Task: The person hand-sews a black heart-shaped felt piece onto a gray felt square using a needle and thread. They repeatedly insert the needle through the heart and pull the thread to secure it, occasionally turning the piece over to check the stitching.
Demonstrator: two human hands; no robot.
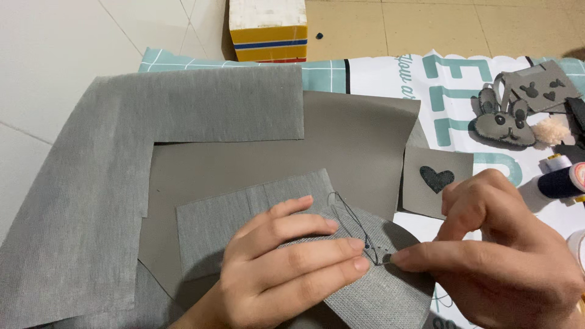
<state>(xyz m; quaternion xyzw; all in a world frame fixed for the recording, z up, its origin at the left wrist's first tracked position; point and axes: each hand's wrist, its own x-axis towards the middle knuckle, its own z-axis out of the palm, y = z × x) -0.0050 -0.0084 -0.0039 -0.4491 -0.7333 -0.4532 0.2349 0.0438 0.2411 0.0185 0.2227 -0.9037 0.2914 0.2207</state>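
Grey fabric piece [365, 286] under hands, needle hidden

Box [268, 29] at 12 o'clock: rectangular, white top, yellow side with blue and red stripes, on the floor.

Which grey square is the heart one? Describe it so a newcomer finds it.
Start at the big grey-brown sheet mid-frame and go to its right edge. There, just above the right hand, lies a small grey square. Only it carries a single dark heart.

Tiled floor [55, 55]; printed mat [378, 73] and striped block [268, 30] on it.
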